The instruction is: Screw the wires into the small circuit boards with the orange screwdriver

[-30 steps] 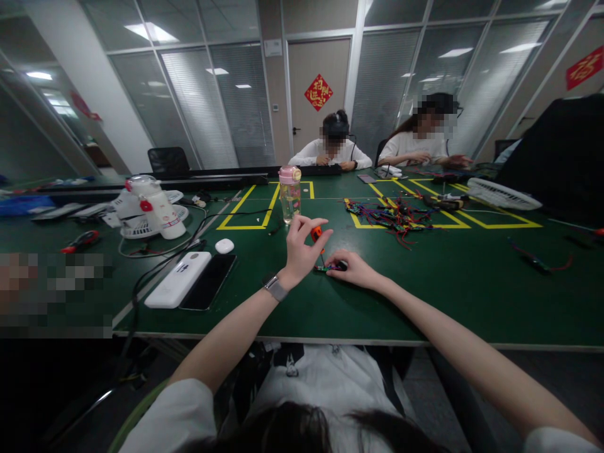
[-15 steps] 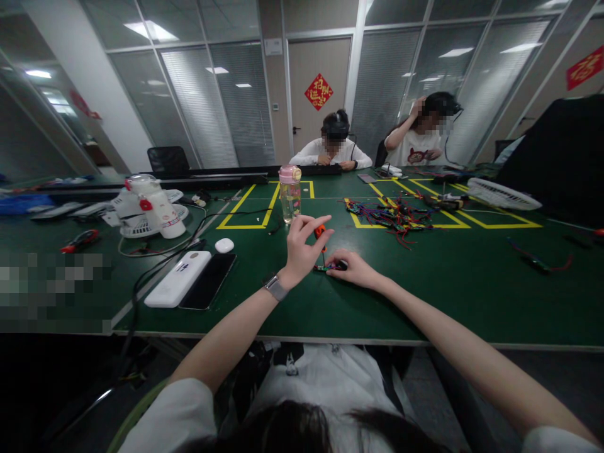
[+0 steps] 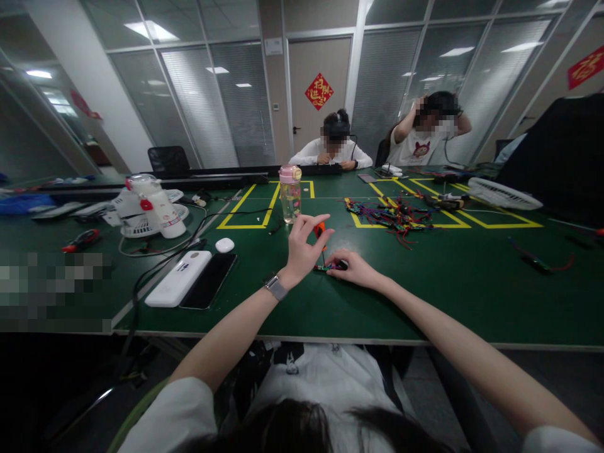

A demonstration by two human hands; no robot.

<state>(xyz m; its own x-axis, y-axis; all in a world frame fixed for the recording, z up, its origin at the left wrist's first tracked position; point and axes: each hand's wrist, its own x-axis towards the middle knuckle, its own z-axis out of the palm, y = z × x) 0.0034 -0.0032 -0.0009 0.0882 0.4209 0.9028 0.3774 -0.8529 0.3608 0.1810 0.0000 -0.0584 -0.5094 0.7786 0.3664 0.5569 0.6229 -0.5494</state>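
In the head view my left hand (image 3: 302, 248) is closed around an orange-handled screwdriver (image 3: 321, 234) that stands upright. Its thin shaft points down onto a small green circuit board (image 3: 321, 268) lying on the table. My right hand (image 3: 353, 269) pinches the board and its wires against the tabletop from the right side. Fingers cover part of the board, and whether the tip sits in a screw is too small to see. Beyond them lies a pile of boards with red, blue and black wires (image 3: 391, 212).
A pink-lidded bottle (image 3: 289, 198) stands just behind my left hand. To the left are a phone (image 3: 208, 282), a white power bank (image 3: 178, 279), a small white case (image 3: 224, 245), a black cable and white fans (image 3: 146, 211). Two people sit across the green table (image 3: 448, 289).
The screwdriver handle looks slightly turned in my left hand, while both my hands stay in place. Across the table, the person at right has raised a second hand to the headset.
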